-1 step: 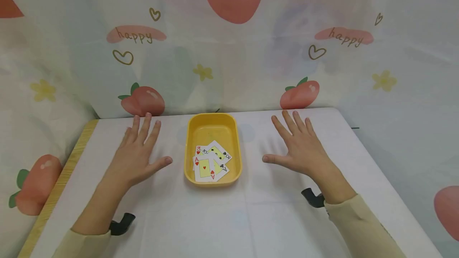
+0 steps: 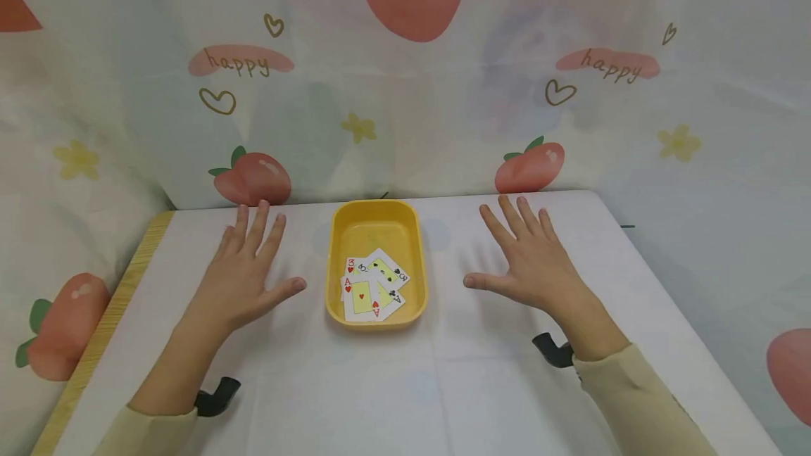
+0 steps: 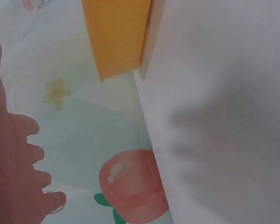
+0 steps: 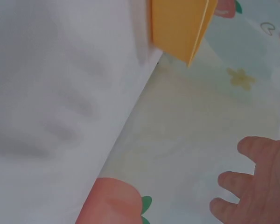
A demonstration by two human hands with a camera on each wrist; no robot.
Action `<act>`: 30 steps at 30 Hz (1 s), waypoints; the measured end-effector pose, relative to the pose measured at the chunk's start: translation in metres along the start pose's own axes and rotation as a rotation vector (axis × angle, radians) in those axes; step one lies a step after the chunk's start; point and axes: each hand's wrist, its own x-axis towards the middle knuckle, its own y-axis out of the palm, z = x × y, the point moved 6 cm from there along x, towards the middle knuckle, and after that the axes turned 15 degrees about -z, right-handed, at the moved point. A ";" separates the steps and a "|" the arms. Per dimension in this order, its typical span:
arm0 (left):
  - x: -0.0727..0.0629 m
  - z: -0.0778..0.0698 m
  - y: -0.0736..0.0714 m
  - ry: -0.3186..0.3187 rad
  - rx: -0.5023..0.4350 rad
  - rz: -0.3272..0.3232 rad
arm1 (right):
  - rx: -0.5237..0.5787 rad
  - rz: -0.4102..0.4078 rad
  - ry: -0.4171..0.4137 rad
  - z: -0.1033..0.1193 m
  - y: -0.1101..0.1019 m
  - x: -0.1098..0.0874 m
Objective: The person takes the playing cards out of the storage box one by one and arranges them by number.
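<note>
A yellow plastic tray sits on the white-covered table between my two hands. Several playing cards lie overlapping in its near half: an ace of hearts on top, a black ace, a red three and a black three. My left hand, fingers spread and holding nothing, hovers left of the tray. On the other side, my right hand is spread likewise, thumb toward the tray. Both wrist views show the tray's outer wall, apart from the fingers.
White cloth covers the table, with a strip of wood bare along its left edge. Behind stands a curtain printed with peaches, hearts and flowers. A black curved piece shows at each wrist.
My left hand has shifted very slightly to the right. The right hand, tray and cards look the same.
</note>
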 end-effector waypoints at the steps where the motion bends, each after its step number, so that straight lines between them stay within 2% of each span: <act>1: -0.001 0.000 0.001 0.001 -0.001 0.002 | 0.002 -0.002 -0.003 0.000 0.000 0.000; 10: -0.002 -0.009 0.011 0.015 -0.027 0.018 | 0.057 -0.013 -0.035 0.009 0.005 0.007; 13: -0.002 -0.015 0.016 0.018 -0.023 0.035 | 0.107 -0.025 -0.056 0.016 0.005 0.009; 17: -0.001 -0.026 0.022 0.015 -0.025 0.048 | 0.217 -0.035 -0.077 0.029 0.007 0.013; 21: 0.003 -0.040 0.031 0.001 -0.066 0.084 | 0.302 -0.004 -0.062 0.045 0.012 0.016; 26: 0.003 -0.052 0.043 -0.038 -0.122 0.156 | 0.332 0.027 -0.095 0.069 0.021 0.021; 30: 0.001 -0.056 0.051 -0.030 -0.147 0.184 | 0.342 0.036 -0.145 0.085 0.026 0.025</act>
